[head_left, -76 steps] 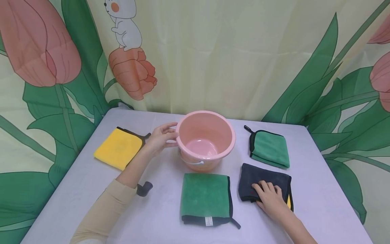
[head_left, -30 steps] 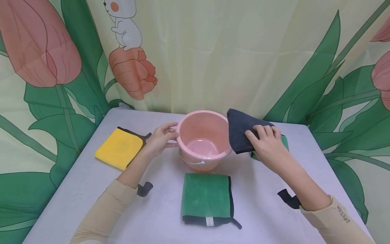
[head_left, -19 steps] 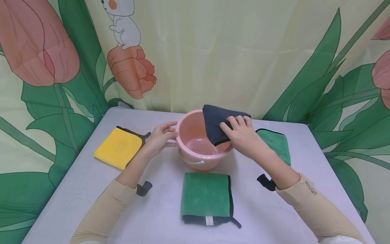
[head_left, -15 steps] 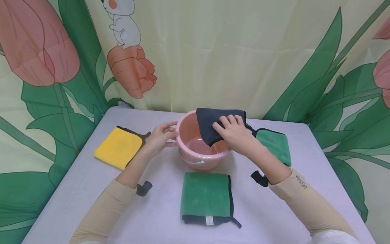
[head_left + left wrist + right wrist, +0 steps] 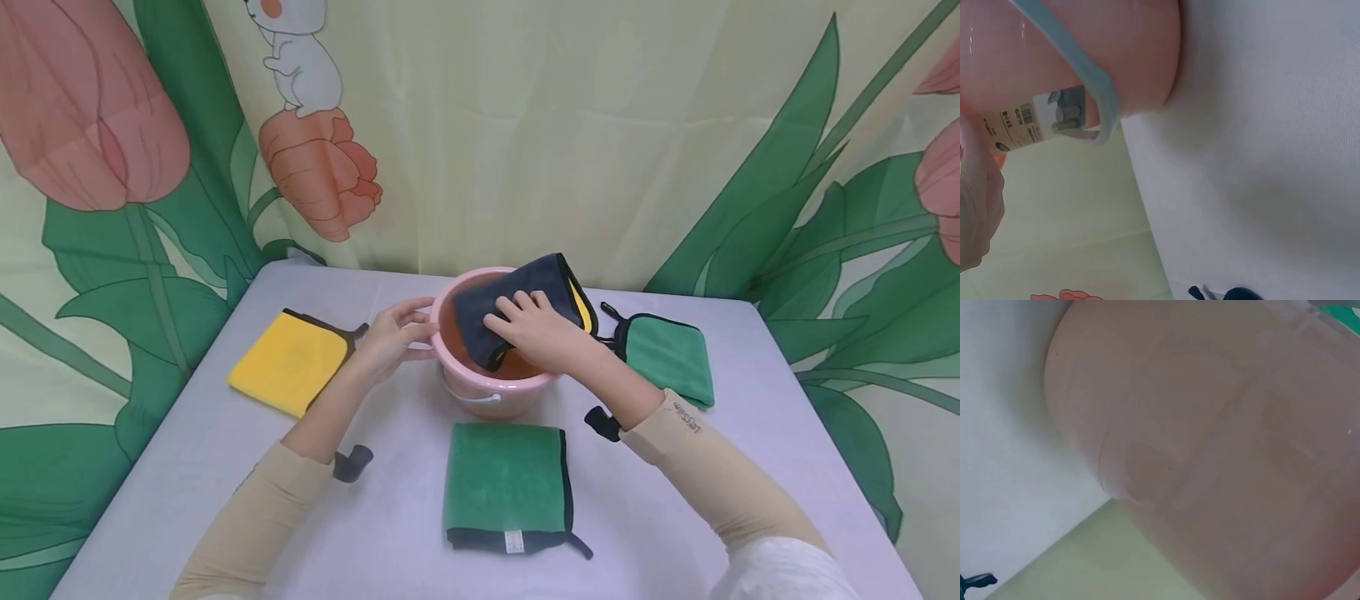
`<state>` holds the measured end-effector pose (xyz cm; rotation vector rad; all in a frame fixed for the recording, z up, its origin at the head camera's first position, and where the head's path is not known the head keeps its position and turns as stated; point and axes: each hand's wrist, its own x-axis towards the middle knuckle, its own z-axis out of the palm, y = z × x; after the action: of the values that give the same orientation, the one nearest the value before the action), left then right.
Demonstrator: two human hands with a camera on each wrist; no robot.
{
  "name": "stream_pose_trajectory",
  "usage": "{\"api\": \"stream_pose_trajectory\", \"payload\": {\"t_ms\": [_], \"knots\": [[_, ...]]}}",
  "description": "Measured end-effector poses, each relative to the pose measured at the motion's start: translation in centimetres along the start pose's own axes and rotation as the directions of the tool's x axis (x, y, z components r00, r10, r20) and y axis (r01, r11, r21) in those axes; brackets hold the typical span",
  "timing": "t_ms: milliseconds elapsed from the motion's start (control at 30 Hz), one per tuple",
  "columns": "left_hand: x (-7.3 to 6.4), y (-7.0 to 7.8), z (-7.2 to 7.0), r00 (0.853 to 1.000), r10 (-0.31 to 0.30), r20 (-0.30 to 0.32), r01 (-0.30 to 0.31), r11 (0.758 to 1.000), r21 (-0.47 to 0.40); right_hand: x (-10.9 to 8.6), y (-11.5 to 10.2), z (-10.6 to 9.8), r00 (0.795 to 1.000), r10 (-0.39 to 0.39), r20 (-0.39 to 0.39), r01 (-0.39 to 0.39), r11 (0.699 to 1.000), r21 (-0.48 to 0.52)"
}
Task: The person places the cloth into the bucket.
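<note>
A pink plastic bucket (image 5: 480, 390) stands at the middle of the table. My left hand (image 5: 390, 335) holds its left rim, fingers curled over the edge. My right hand (image 5: 534, 332) holds a folded dark grey cloth with a yellow inner side (image 5: 517, 293) inside the bucket's mouth. The left wrist view shows the bucket's side (image 5: 1085, 56) with its pale handle (image 5: 1094, 94) and a label. The right wrist view is filled by the bucket's wall (image 5: 1210, 450).
A yellow cloth (image 5: 288, 362) lies to the left of the bucket. One green cloth (image 5: 506, 481) lies in front of it, another green cloth (image 5: 667, 358) at its right. The grey table (image 5: 765, 467) ends at a flowered curtain (image 5: 525, 125) behind.
My right hand lifted the dark grey cloth from the table's right front, carried it left over the bucket, and now lowers it into the mouth. The left hand stayed on the rim.
</note>
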<state>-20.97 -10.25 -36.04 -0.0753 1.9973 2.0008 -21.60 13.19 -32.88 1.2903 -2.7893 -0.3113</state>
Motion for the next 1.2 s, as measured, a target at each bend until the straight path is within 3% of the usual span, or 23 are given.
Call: {"api": "stream_pose_trajectory", "payload": {"t_ms": [567, 1200], "knots": [[0.2, 0.0, 0.0, 1.000, -0.009, 0.003, 0.009, 1.000, -0.001, 2.5, -0.7, 1.5, 0.984, -0.064, 0.166, 0.042, 0.991, 0.130], [0.1, -0.2, 0.0, 1.000, 0.001, 0.014, -0.001, 1.000, -0.007, 3.4, -1.1, 1.9, 0.948, -0.073, 0.310, 0.040, 0.993, 0.112]]}}
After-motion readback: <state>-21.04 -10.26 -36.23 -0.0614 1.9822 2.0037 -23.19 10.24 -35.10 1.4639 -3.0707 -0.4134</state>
